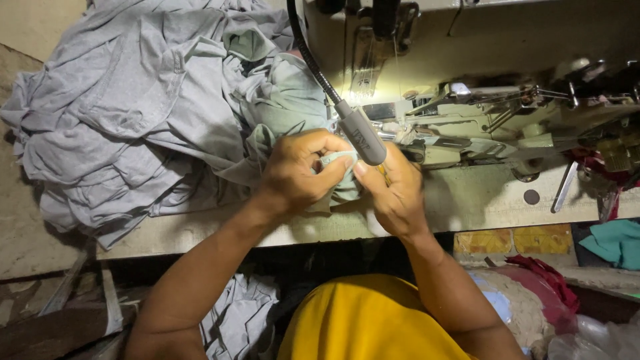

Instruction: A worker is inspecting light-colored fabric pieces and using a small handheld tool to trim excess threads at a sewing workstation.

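My left hand [297, 170] and my right hand [393, 190] meet in front of the sewing machine [493, 113]. Both pinch a small fold of pale grey-green cloth [340, 160] between thumb and fingers. That piece runs up into the bunched grey-green fabric [287, 100] just left of the needle area. A grey flexible lamp head [363, 137] on a black gooseneck hangs right over my fingertips and hides part of the cloth. The lamp lights the needle plate behind my hands.
A big heap of grey garments [133, 107] covers the left half of the table [480, 200]. More grey cloth [240, 320] lies below the table edge. Red and teal scraps [613, 243] sit at the right, near plastic bags. My yellow shirt fills the bottom centre.
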